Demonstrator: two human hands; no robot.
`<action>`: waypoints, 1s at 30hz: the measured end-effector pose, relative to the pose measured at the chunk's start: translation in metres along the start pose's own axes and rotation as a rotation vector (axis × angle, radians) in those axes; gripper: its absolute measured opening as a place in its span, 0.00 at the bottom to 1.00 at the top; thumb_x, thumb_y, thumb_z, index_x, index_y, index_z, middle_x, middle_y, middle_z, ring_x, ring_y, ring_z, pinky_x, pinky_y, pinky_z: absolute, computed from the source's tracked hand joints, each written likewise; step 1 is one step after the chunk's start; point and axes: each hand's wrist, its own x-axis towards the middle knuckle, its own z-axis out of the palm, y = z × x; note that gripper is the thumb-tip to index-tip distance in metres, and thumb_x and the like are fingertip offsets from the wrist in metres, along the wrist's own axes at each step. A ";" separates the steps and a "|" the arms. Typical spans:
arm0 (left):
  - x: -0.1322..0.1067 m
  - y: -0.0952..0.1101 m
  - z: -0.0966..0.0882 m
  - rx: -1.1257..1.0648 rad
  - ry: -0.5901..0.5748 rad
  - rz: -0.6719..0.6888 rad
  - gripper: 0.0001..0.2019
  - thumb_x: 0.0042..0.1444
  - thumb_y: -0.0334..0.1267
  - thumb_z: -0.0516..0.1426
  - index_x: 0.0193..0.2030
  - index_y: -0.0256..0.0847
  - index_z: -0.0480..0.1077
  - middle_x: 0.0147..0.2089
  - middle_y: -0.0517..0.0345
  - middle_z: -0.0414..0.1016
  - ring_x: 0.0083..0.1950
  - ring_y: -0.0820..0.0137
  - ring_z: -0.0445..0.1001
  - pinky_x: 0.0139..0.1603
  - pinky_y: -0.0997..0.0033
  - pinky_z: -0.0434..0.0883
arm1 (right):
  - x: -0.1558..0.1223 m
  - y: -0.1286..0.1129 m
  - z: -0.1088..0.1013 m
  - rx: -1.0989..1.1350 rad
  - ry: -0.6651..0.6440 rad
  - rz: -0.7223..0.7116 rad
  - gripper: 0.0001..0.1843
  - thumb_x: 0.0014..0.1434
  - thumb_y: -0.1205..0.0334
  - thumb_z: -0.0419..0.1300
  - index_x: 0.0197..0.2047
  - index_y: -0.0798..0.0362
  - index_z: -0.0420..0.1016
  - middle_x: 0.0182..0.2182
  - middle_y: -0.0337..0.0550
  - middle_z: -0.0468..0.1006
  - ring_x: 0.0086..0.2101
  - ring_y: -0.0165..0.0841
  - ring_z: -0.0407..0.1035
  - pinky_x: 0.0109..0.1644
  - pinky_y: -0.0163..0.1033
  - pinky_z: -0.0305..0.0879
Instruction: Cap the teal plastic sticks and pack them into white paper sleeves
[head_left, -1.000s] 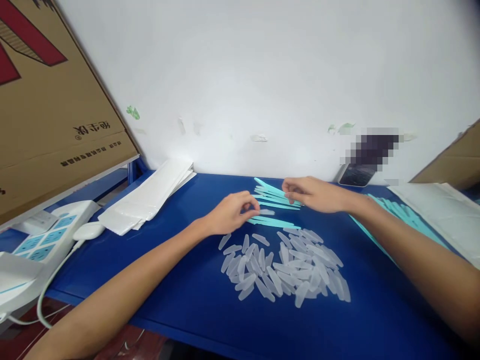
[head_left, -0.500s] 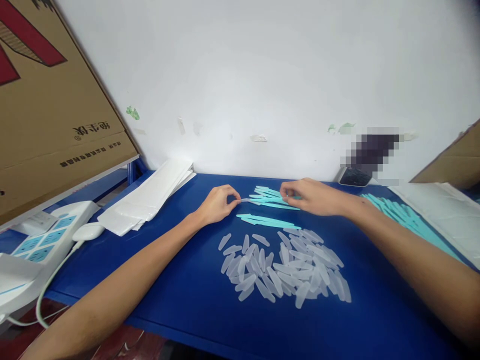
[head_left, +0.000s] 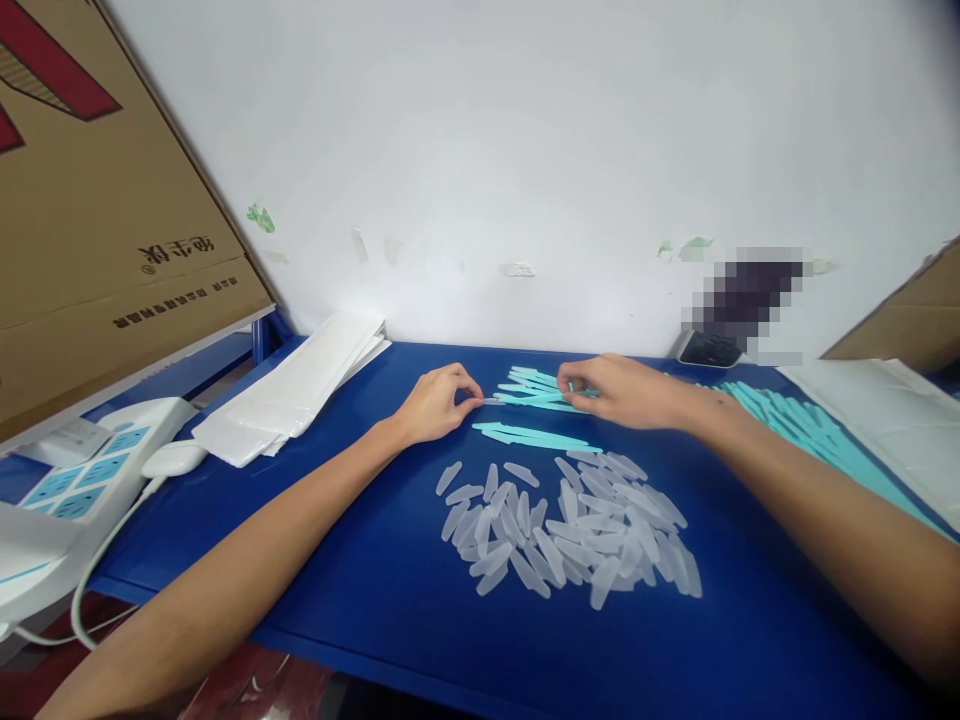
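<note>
My left hand (head_left: 444, 402) is closed, thumb and forefinger pinching a small translucent blade cap (head_left: 491, 401). The cap meets the tip end of a slim turquoise eyebrow razor; I cannot tell how far it covers the blade. My right hand (head_left: 600, 388) is closed on the other end of that razor, its fingers hiding the handle. Several turquoise razors (head_left: 529, 378) lie in a loose bunch behind and between the hands. Nearer me a few more razors (head_left: 536, 438) rest side by side. A spread heap of translucent caps (head_left: 600, 530) covers the front middle of the table.
The blue table (head_left: 360, 620) stands against a white wall. At left lie flat white packets (head_left: 292, 390), a power strip (head_left: 97, 470) with a white plug and a leaning cardboard box (head_left: 112, 200). To the right are more turquoise razors (head_left: 795, 420), a white sheet-like packet (head_left: 877, 410) and a dark-screened device (head_left: 709, 349).
Both hands hold nearly the same places, pinching the cap and the razor. The view has shifted slightly; the heap of caps looks unchanged.
</note>
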 end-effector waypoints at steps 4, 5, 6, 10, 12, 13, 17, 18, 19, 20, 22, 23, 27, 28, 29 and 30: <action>0.000 0.000 0.000 -0.014 -0.003 0.003 0.07 0.62 0.38 0.59 0.39 0.42 0.80 0.43 0.54 0.76 0.38 0.67 0.73 0.41 0.66 0.69 | 0.000 0.001 0.001 0.003 0.012 -0.006 0.07 0.62 0.57 0.54 0.38 0.49 0.70 0.32 0.41 0.76 0.26 0.30 0.62 0.32 0.40 0.54; 0.000 0.000 0.000 -0.017 -0.004 0.001 0.07 0.62 0.38 0.59 0.39 0.42 0.80 0.43 0.54 0.76 0.38 0.67 0.73 0.41 0.66 0.69 | 0.000 0.001 0.001 0.005 0.016 -0.006 0.08 0.62 0.57 0.54 0.38 0.49 0.71 0.32 0.41 0.76 0.26 0.30 0.62 0.32 0.40 0.54; 0.001 0.000 0.000 -0.020 -0.005 0.000 0.07 0.63 0.39 0.59 0.39 0.42 0.80 0.43 0.54 0.75 0.38 0.67 0.73 0.41 0.66 0.69 | 0.000 0.001 0.001 0.007 0.017 -0.004 0.08 0.62 0.56 0.54 0.38 0.49 0.71 0.32 0.41 0.76 0.26 0.31 0.62 0.32 0.40 0.54; 0.001 0.000 0.000 -0.026 -0.003 -0.003 0.08 0.63 0.39 0.59 0.39 0.43 0.80 0.43 0.54 0.75 0.38 0.67 0.73 0.41 0.66 0.69 | 0.000 -0.002 0.000 0.014 0.014 -0.003 0.08 0.61 0.56 0.54 0.37 0.50 0.71 0.31 0.42 0.75 0.25 0.31 0.62 0.32 0.40 0.53; 0.001 0.000 0.000 -0.028 -0.005 -0.011 0.07 0.62 0.39 0.59 0.39 0.43 0.80 0.43 0.54 0.75 0.38 0.67 0.73 0.41 0.66 0.68 | 0.000 -0.004 -0.002 0.016 0.029 0.001 0.07 0.61 0.57 0.55 0.37 0.50 0.71 0.31 0.41 0.75 0.26 0.31 0.62 0.33 0.40 0.53; 0.001 0.000 0.000 -0.029 -0.007 -0.014 0.07 0.62 0.38 0.60 0.39 0.43 0.80 0.43 0.54 0.75 0.37 0.68 0.73 0.41 0.66 0.68 | -0.001 -0.005 -0.003 0.016 0.035 0.006 0.07 0.60 0.58 0.55 0.37 0.50 0.71 0.31 0.41 0.75 0.26 0.31 0.62 0.33 0.40 0.53; 0.001 -0.002 0.000 -0.038 -0.014 -0.017 0.06 0.62 0.37 0.60 0.39 0.43 0.80 0.43 0.55 0.75 0.36 0.69 0.72 0.40 0.67 0.67 | -0.003 -0.004 -0.006 0.004 0.030 0.022 0.08 0.60 0.58 0.55 0.37 0.51 0.72 0.30 0.41 0.75 0.25 0.31 0.61 0.33 0.40 0.53; 0.001 -0.002 0.001 -0.040 -0.011 -0.019 0.06 0.62 0.37 0.60 0.39 0.43 0.80 0.43 0.55 0.75 0.36 0.69 0.72 0.40 0.67 0.67 | -0.002 -0.004 -0.005 0.002 0.027 0.019 0.08 0.61 0.58 0.55 0.37 0.51 0.72 0.30 0.42 0.75 0.26 0.31 0.61 0.33 0.40 0.53; 0.001 -0.003 0.001 -0.042 -0.008 -0.020 0.07 0.62 0.37 0.60 0.38 0.43 0.80 0.43 0.55 0.75 0.36 0.69 0.71 0.40 0.68 0.67 | -0.002 -0.004 -0.004 0.002 0.024 0.014 0.08 0.61 0.57 0.55 0.37 0.51 0.72 0.31 0.42 0.75 0.26 0.31 0.62 0.33 0.40 0.53; 0.001 -0.003 0.002 -0.045 -0.004 -0.022 0.07 0.62 0.37 0.60 0.38 0.43 0.80 0.43 0.55 0.75 0.35 0.70 0.71 0.40 0.68 0.67 | 0.000 -0.005 -0.001 0.005 0.023 0.012 0.08 0.61 0.57 0.55 0.37 0.50 0.72 0.32 0.42 0.76 0.26 0.31 0.62 0.33 0.39 0.53; 0.002 -0.002 0.004 -0.064 -0.001 -0.023 0.06 0.62 0.37 0.60 0.38 0.43 0.80 0.43 0.56 0.75 0.34 0.71 0.70 0.39 0.68 0.67 | 0.002 -0.009 0.006 0.006 0.028 0.011 0.08 0.62 0.57 0.54 0.38 0.50 0.72 0.33 0.43 0.77 0.27 0.31 0.64 0.33 0.39 0.53; 0.002 -0.002 0.004 -0.080 -0.001 -0.024 0.06 0.61 0.38 0.60 0.38 0.43 0.80 0.42 0.56 0.75 0.34 0.71 0.70 0.38 0.69 0.67 | 0.004 -0.012 0.010 0.001 0.031 0.008 0.08 0.62 0.58 0.54 0.39 0.51 0.72 0.33 0.43 0.77 0.28 0.32 0.64 0.33 0.39 0.53; 0.002 0.000 0.006 -0.152 0.009 -0.023 0.07 0.60 0.39 0.61 0.37 0.41 0.81 0.42 0.55 0.74 0.32 0.72 0.67 0.36 0.69 0.66 | 0.008 -0.024 0.022 -0.053 0.045 -0.008 0.08 0.63 0.60 0.53 0.40 0.51 0.71 0.32 0.45 0.77 0.29 0.34 0.66 0.32 0.39 0.52; 0.002 0.000 0.006 -0.164 0.010 -0.020 0.07 0.60 0.39 0.61 0.37 0.41 0.81 0.41 0.55 0.73 0.31 0.73 0.67 0.35 0.70 0.66 | 0.008 -0.024 0.022 -0.065 0.052 -0.002 0.08 0.63 0.60 0.53 0.41 0.51 0.72 0.33 0.45 0.78 0.30 0.34 0.66 0.32 0.39 0.52; 0.001 0.000 0.005 -0.174 0.012 -0.019 0.08 0.59 0.41 0.62 0.38 0.41 0.81 0.41 0.55 0.73 0.31 0.73 0.67 0.34 0.70 0.66 | 0.008 -0.024 0.022 -0.075 0.060 0.008 0.09 0.63 0.59 0.53 0.41 0.51 0.72 0.34 0.45 0.79 0.31 0.35 0.67 0.33 0.39 0.52; 0.001 0.000 0.004 -0.184 0.014 -0.022 0.09 0.59 0.42 0.62 0.40 0.42 0.81 0.40 0.55 0.73 0.30 0.73 0.66 0.34 0.71 0.65 | 0.008 -0.022 0.020 -0.083 0.071 0.021 0.09 0.63 0.59 0.53 0.41 0.50 0.73 0.35 0.45 0.79 0.32 0.35 0.68 0.33 0.39 0.53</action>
